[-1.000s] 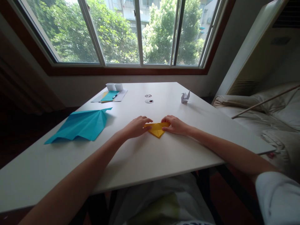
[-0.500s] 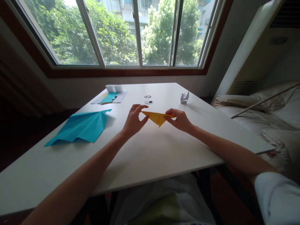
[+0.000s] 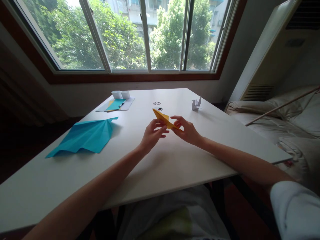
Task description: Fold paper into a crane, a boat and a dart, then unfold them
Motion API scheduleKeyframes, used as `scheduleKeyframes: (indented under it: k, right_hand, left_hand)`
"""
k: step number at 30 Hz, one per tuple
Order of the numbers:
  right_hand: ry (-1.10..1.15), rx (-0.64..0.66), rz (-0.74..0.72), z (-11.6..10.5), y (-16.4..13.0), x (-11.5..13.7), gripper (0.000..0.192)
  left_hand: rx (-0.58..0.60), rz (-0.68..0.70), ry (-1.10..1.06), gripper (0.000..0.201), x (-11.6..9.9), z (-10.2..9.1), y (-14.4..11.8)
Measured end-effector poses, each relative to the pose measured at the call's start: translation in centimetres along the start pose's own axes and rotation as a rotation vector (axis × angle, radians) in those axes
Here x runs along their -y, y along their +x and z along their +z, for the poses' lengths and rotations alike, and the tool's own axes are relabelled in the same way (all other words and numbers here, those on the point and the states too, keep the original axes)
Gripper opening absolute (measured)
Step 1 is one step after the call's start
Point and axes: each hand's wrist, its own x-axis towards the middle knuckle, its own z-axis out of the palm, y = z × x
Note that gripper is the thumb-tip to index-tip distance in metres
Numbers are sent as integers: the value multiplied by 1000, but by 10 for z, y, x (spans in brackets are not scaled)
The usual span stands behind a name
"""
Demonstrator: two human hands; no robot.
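Both hands are holding a folded yellow paper point(image 3: 163, 118) up off the white worktop point(image 3: 160, 166), just past its middle. The left hand point(image 3: 153, 133) is pinching the paper's lower edge from the 7 o'clock side, fingers curled in close around it, thumb and fingertips narrowly together on the sheet. The right hand point(image 3: 187, 130) is gripping the paper's near-right end from the 4 o'clock side, thumb on top and fingers tucked beneath. The paper is tilting, its pointed tip aiming toward 11 o'clock and standing higher than the end between the hands.

A large blue folded paper point(image 3: 86, 136) is lying flat on the worktop at 9 o'clock from the hands, well apart from them. At 11 o'clock, near the far edge, a white sheet point(image 3: 126, 104) is carrying a smaller teal paper point(image 3: 115, 104) with a pen point(image 3: 121, 104) beside it and two small white paper boxes point(image 3: 121, 94) just behind. A small white paper crane point(image 3: 196, 104) is standing at 1 o'clock from the hands, near the far right corner. Two small round marks point(image 3: 158, 106) are showing on the worktop at 12 o'clock, just beyond the yellow paper's tip. A window point(image 3: 147, 33) with green trees behind it is filling the far wall.
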Motion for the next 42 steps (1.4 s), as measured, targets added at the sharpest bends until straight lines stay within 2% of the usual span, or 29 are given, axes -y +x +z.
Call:
scheduleKeyframes:
  k: [4, 8, 13, 16, 21, 27, 42]
  right_hand:
    - [81, 109, -35, 3, 0, 6, 45]
    - [173, 139, -5, 5, -2, 5, 47]
    - [252, 190, 14, 5, -3, 3, 49]
    - [313, 214, 36, 4, -3, 5, 45]
    - [343, 170, 130, 4, -2, 6, 36]
    - [313, 103, 114, 4, -1, 6, 35]
    - [398, 89, 145, 6, 0, 5, 33]
  left_hand:
    - [5, -10, -25, 37, 2, -4, 0]
    - [8, -39, -63, 49, 4, -5, 1]
    - [20, -37, -44, 51, 5, -5, 2]
    - [70, 5, -47, 51, 9, -6, 3]
    - [124, 76, 51, 49, 14, -6, 4]
    - [124, 186, 138, 53, 11, -4, 2]
    - [178, 175, 115, 55, 9, -3, -1]
